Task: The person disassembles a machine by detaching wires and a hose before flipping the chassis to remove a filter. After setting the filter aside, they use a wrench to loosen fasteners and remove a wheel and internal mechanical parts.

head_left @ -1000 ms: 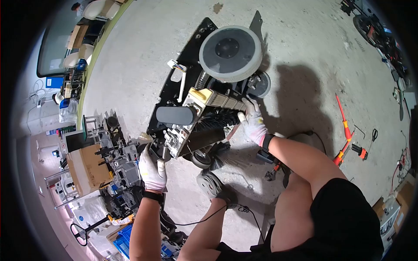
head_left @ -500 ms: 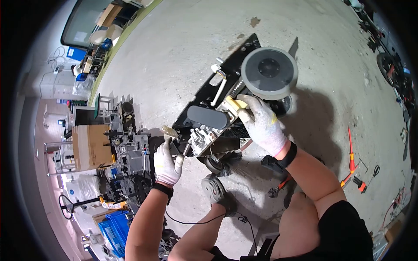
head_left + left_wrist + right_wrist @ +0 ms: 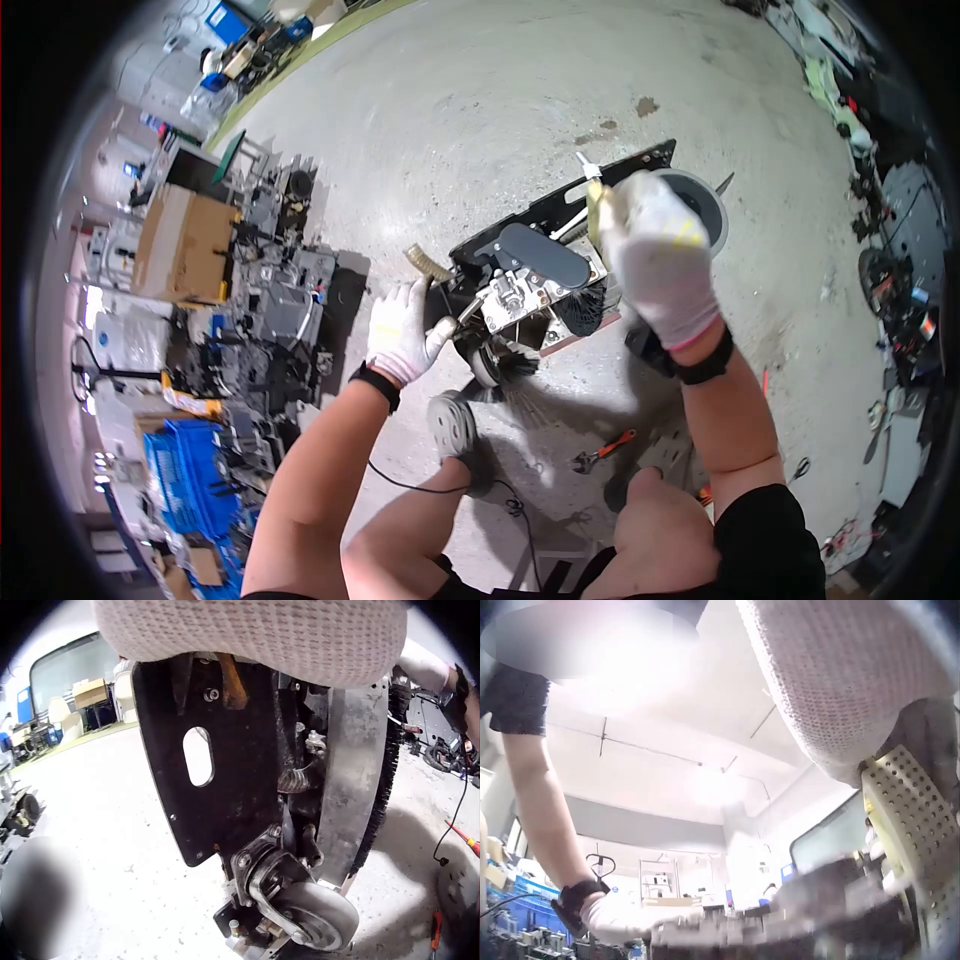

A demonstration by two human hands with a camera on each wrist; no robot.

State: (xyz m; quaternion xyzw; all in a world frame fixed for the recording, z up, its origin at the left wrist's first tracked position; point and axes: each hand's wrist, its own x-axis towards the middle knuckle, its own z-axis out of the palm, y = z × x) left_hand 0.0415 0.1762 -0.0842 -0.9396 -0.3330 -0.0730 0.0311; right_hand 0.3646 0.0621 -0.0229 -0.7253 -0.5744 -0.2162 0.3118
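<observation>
The wheeled machine [image 3: 545,255] has a black plate, a dark oval cover [image 3: 545,256], brushes and a large grey wheel [image 3: 705,205]. My gloved left hand [image 3: 403,330] grips its near left corner, thumb and fingers around the edge; the left wrist view shows the glove [image 3: 255,637] over the black plate [image 3: 225,750] and a caster [image 3: 319,915]. My gloved right hand [image 3: 660,260] grips a yellowish block [image 3: 597,215] above the machine's right part. In the right wrist view the block [image 3: 911,817] is long and perforated, partly hidden by the glove [image 3: 847,682].
A ribbed hose piece [image 3: 428,262] projects at the machine's left. An orange-handled wrench [image 3: 605,452] lies on the floor beyond my feet. Machine parts and a cardboard box [image 3: 185,245] stand at left, beside blue crates [image 3: 190,475]. A cable [image 3: 415,487] crosses my leg.
My right hand has moved from the machine's near side to the yellowish block and gripped it. The head view has shifted and turned; my left hand keeps its place on the machine's corner.
</observation>
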